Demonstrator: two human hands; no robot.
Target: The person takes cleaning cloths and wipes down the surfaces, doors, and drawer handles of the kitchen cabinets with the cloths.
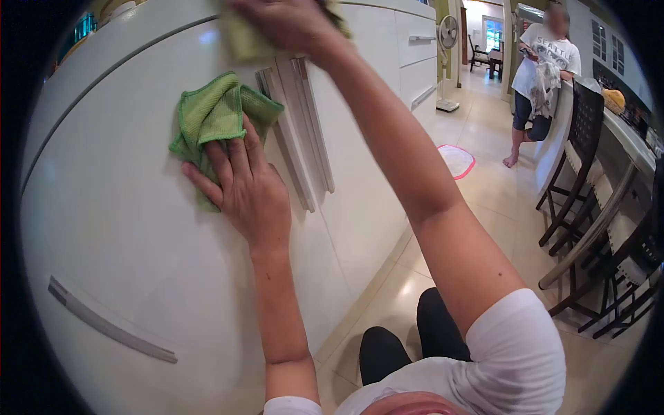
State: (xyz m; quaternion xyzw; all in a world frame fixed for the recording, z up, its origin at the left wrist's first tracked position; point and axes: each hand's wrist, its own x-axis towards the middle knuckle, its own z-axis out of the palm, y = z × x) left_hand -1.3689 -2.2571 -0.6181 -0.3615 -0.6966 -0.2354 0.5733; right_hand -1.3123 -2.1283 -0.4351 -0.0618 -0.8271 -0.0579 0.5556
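My left hand [254, 194] presses a green microfiber cloth [214, 114] against the white cabinet door [138, 242]. Its fingertips are tucked under a fold of the cloth, and the thumb lies spread to the side. Higher up, at the top edge of the cabinet, my right hand [294, 24] holds a yellow-green cloth [243, 38]; both are smeared by motion and partly cut off by the frame. Two long vertical metal handles [308, 124] run down the doors just right of my left hand.
Another handle [111, 325] is at lower left, and drawers [417, 66] are at right. A standing fan [448, 31], a pink-edged mat [456, 160], dark chairs [581, 138] and a counter [633, 142] lie beyond. Another person [543, 66] stands by the counter.
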